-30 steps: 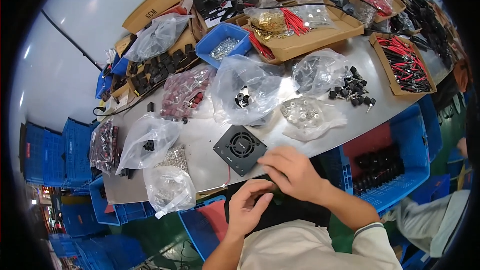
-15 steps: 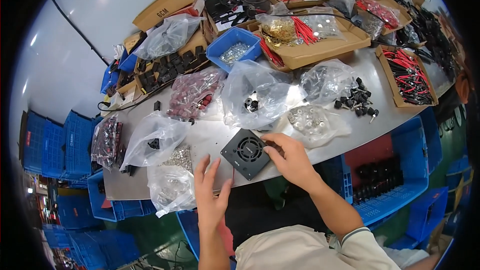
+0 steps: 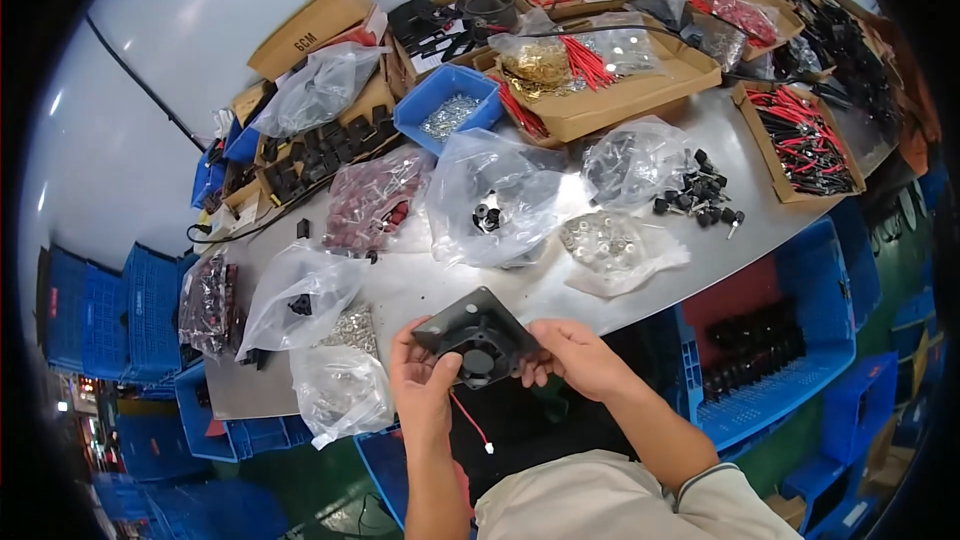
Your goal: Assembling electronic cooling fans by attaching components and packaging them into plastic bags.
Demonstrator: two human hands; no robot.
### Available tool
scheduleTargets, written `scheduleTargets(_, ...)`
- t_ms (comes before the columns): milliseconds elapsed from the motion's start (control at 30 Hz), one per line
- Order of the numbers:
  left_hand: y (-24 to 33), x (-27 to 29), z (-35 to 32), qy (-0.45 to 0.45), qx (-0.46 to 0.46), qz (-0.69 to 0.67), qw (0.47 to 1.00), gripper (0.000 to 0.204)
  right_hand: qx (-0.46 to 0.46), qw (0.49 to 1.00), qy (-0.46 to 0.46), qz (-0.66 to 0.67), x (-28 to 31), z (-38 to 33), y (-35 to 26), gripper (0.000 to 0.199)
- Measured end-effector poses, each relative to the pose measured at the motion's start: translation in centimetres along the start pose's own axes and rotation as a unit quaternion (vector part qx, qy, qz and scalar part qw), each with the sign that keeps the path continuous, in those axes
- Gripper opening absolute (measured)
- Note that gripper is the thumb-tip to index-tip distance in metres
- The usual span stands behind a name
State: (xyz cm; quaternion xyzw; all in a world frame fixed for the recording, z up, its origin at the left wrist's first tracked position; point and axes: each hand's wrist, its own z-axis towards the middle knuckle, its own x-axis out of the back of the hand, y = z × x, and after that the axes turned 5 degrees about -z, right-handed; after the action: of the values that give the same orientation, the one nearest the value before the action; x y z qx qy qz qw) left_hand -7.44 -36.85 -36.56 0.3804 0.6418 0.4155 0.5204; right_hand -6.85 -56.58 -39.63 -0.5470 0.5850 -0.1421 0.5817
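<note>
A black cooling fan on a square plate (image 3: 480,340) is held up at the table's near edge, tilted, its fan side turned toward me. My left hand (image 3: 425,370) grips the plate's left side, thumb over the front. At the opposite side, my right hand (image 3: 565,355) has its fingers closed on the plate's right corner. From the fan hangs a thin red cable (image 3: 472,420) ending in a small white connector. The fingers behind the plate are partly hidden.
Beyond the hands lie clear bags of small parts (image 3: 625,250), loose black key-like pieces (image 3: 705,195) and a blue bin of metal bits (image 3: 450,115). Cardboard boxes (image 3: 630,90) line the back of the metal table (image 3: 660,285). A blue crate (image 3: 770,390) stands below right.
The fan plate has been lifted off the table and turned over, so its fan side and cable show. My left hand, empty before, has closed on it.
</note>
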Motion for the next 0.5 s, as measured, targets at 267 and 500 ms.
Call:
scheduleTargets(267, -0.7, -0.6, -0.9, 0.010, 0.027, -0.191, 0.981, 0.045, 0.100, 0.995, -0.001, -0.029, -1.9, -0.1, 1.0, 0.018)
scheduleTargets(500, -2.0, 1.7, -0.5, -0.028, 0.077, -0.269, 0.960, 0.043, 0.117, 0.987, -0.093, -0.062, -1.4, -2.0, -0.7, 0.025)
